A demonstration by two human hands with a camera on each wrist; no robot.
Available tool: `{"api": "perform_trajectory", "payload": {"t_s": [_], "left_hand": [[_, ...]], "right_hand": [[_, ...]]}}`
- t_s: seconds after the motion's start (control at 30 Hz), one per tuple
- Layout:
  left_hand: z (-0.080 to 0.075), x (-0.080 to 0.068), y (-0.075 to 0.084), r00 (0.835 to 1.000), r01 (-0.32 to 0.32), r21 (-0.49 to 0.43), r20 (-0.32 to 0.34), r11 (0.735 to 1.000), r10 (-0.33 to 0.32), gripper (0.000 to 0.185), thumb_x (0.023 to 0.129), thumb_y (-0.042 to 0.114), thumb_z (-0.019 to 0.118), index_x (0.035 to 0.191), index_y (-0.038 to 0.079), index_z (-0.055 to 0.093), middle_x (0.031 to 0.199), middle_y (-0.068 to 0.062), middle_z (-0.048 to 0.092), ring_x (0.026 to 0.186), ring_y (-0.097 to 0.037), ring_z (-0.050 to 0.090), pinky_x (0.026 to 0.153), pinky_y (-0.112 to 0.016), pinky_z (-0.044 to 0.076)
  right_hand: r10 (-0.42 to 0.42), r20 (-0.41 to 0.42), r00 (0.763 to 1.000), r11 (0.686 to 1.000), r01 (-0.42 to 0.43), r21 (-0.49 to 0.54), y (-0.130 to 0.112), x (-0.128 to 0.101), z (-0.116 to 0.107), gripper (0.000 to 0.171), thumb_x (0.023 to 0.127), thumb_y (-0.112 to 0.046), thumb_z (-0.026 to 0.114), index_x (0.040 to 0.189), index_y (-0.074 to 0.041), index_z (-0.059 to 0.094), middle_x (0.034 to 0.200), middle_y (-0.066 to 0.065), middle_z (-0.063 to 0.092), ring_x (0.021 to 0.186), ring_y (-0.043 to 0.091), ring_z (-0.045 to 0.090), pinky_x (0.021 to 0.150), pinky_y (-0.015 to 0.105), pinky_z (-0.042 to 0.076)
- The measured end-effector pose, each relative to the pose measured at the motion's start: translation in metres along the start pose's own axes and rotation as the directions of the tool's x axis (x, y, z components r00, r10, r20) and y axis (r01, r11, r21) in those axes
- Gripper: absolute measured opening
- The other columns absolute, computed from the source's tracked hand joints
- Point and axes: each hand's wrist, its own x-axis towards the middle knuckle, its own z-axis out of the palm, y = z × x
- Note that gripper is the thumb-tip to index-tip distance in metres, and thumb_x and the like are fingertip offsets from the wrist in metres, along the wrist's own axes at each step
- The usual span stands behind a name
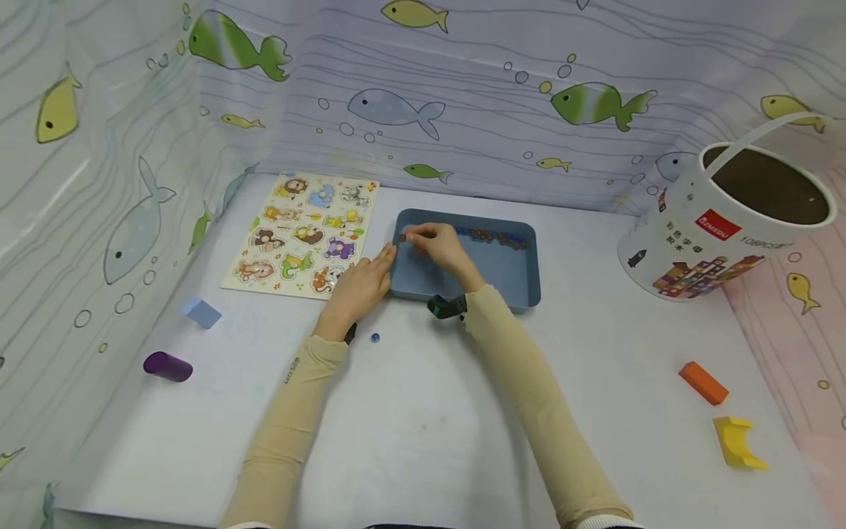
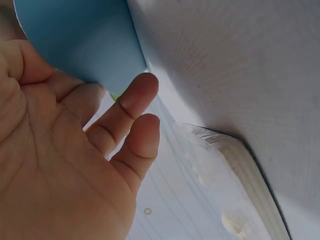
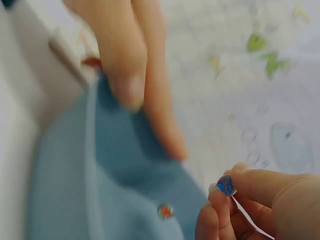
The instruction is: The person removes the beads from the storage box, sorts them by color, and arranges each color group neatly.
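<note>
A blue-grey rectangular tray (image 1: 463,295) lies on the white table. Over its left part, my right hand (image 1: 439,246) pinches a small blue glass marble (image 3: 226,185) between thumb and fingertips. Below that hand, in the right wrist view, an orange marble (image 3: 165,211) rests on the tray floor. Fingers extended, my left hand (image 1: 363,283) touches the tray's left wall. A row of blue and brownish marbles (image 1: 510,240) runs along the tray's far side. One loose blue marble (image 1: 375,337) sits on the table near the left wrist.
An animal puzzle board (image 1: 311,235) lies left of the tray. Toward the left edge are a light-blue block (image 1: 201,313) and a purple cylinder (image 1: 168,366). A large white bucket (image 1: 694,228) stands at the right, with an orange block (image 1: 703,383) and a yellow curved block (image 1: 736,442) nearer.
</note>
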Motion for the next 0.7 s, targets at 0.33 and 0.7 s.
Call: {"api": "perform_trajectory", "payload": {"t_s": [0.33, 0.7], "left_hand": [[0.0, 0.0, 0.001, 1.0, -0.001, 0.0, -0.003, 1.0, 0.001, 0.055, 0.103, 0.025, 0.036, 0.155, 0.014, 0.022, 0.161, 0.0, 0.022, 0.108, -0.031, 0.056, 0.1, -0.051, 0.044], [0.001, -0.001, 0.002, 1.0, -0.011, 0.019, -0.016, 1.0, 0.012, 0.055, 0.103, 0.022, 0.038, 0.154, 0.012, 0.022, 0.161, -0.002, 0.023, 0.111, -0.032, 0.055, 0.093, -0.047, 0.048]], "right_hand": [[-0.068, 0.139, 0.988, 0.973, 0.036, 0.226, 0.003, -0.06, 0.011, 0.031, 0.098, -0.017, 0.057, 0.123, 0.0, 0.064, 0.125, 0.019, 0.064, 0.11, 0.034, 0.062, 0.093, 0.034, 0.054], [-0.133, 0.316, 0.939, 0.991, 0.132, 0.026, 0.034, -0.103, 0.032, 0.022, 0.094, -0.014, 0.062, 0.112, -0.006, 0.072, 0.112, 0.012, 0.071, 0.085, 0.015, 0.064, 0.072, 0.024, 0.051]]}}
